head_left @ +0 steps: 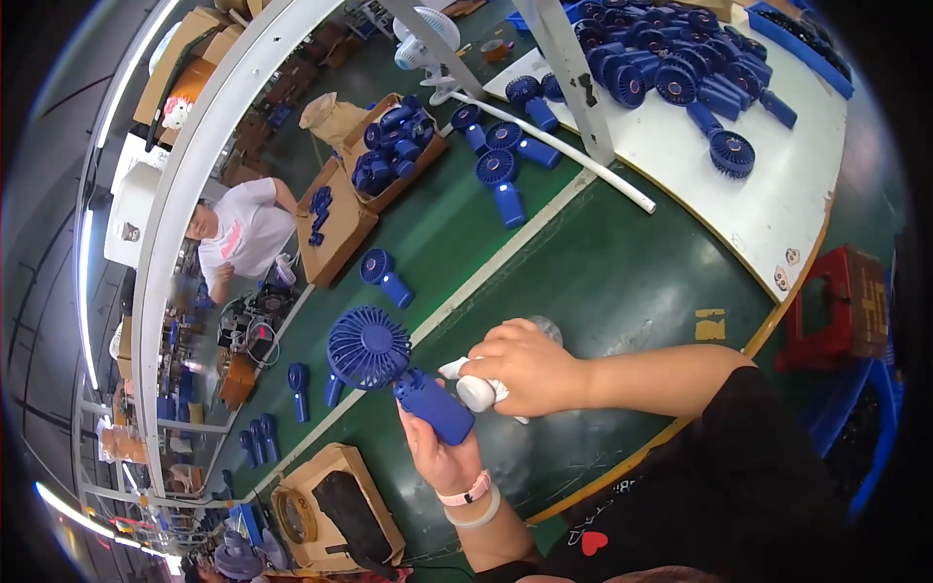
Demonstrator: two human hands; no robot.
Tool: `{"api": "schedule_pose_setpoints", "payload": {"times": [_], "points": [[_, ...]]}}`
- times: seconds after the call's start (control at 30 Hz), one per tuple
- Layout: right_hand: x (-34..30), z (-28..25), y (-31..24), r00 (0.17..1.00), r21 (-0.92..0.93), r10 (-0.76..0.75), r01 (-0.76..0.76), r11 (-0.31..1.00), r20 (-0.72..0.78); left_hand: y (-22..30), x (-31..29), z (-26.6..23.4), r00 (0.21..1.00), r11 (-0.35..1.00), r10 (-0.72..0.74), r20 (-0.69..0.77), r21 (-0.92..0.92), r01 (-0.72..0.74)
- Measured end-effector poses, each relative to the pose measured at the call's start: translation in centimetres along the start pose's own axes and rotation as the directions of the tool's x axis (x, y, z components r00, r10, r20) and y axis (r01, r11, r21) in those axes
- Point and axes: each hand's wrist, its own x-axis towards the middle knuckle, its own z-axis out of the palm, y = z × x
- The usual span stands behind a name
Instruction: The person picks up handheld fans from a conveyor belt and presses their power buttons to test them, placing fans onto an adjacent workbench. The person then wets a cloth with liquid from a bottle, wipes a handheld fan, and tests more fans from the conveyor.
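My left hand [442, 462], with a pink band and a pale bracelet at the wrist, is closed round the handle of a blue handheld fan [369, 347]. The fan's round caged head points up and to the left. Close beside its handle, my right hand [530, 369] is closed on a crumpled white cloth [453, 368] and a white round-ended piece [476, 394]. A clear rounded thing [547, 329] shows past the right knuckles; whether it joins the white piece is hidden by my hand.
More blue fans [498, 180] lie along the green bench [632, 282]. Many are heaped on a white board [641, 131] at the far right. Cardboard boxes [335, 223] hold others. A white pole [593, 165] crosses the bench. Another person [248, 228] sits across it.
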Motion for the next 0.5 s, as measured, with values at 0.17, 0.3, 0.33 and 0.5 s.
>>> {"api": "schedule_pose_setpoints", "payload": {"times": [0.17,0.3,0.33,0.5], "points": [[-0.3,0.2,-0.2,1.0,0.015,0.004,-0.004,1.0,-0.007,0.1,-0.1,-0.3,0.997,1.0,-0.003,0.075,0.002,0.003],[-0.1,0.2,-0.6,0.998,-0.112,-0.029,0.024,0.993,-0.05,-0.3,-0.2,-0.6,0.994,1.0,-0.015,0.11,-0.023,0.017],[0.2,0.3,-0.8,0.996,-0.218,-0.054,0.036,0.975,-0.076,-0.8,-0.2,0.2,0.996,0.992,0.082,0.02,0.09,-0.084],[0.0,2.8,-1.5,0.96,-0.507,-0.241,0.136,0.851,-0.146,-2.6,-0.4,1.1,0.957,0.918,0.28,-0.07,0.312,-0.246]]}}
